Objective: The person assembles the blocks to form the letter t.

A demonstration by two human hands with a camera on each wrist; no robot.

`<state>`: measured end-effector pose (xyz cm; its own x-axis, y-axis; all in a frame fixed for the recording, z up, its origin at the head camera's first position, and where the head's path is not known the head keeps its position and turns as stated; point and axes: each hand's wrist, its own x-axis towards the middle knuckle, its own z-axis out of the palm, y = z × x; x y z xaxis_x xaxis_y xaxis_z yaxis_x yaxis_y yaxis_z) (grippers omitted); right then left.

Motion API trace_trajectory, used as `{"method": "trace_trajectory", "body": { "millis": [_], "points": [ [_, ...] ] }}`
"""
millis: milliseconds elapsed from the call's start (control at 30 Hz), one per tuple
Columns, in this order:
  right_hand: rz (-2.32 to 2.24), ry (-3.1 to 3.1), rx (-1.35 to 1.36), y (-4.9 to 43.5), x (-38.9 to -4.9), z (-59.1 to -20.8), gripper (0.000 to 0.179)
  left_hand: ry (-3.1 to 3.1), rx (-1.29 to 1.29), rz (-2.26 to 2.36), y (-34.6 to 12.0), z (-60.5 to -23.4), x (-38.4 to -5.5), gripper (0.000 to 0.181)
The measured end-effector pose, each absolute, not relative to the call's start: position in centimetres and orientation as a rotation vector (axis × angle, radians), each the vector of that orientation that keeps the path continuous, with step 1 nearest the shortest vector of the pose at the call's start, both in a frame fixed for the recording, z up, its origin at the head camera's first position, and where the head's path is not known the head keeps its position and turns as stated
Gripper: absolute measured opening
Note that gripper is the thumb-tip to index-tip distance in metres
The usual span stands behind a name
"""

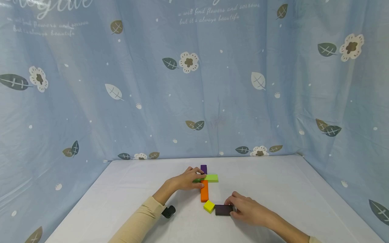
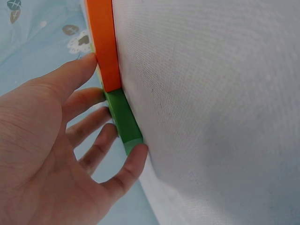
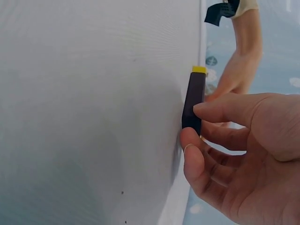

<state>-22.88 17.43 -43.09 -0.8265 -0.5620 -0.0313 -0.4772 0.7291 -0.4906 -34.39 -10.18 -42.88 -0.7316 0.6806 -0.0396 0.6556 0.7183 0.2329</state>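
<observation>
Wooden blocks lie on the white table in a bent line. My left hand (image 1: pixel 186 179) bends its fingers around a green block (image 2: pixel 124 117), the little finger at its end, while the thumb touches the side of an orange block (image 1: pixel 204 192). A lime block (image 1: pixel 212 178) meets the orange block's far end, with a purple block (image 1: pixel 203 168) behind it. My right hand (image 1: pixel 250 210) grips the right end of a dark brown block (image 1: pixel 223 210) between thumb and fingers. A turned yellow block (image 1: pixel 209 206) sits between the dark and orange blocks.
The white-covered table (image 1: pixel 136 182) is backed by a blue curtain (image 1: pixel 225 101) with leaves and flowers, which also hangs at both sides. A black device (image 1: pixel 169 211) hangs at the left wrist, below the beige sleeve (image 1: pixel 143 216).
</observation>
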Motion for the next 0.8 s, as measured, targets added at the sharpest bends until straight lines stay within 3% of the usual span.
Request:
{"method": "trace_trajectory", "body": {
  "millis": [800],
  "points": [
    [-0.655,2.769,-0.745,17.21,-23.13,-43.01,0.026,2.795,1.067,0.325,-10.05,-42.96,-34.85,0.052]
  ]
}}
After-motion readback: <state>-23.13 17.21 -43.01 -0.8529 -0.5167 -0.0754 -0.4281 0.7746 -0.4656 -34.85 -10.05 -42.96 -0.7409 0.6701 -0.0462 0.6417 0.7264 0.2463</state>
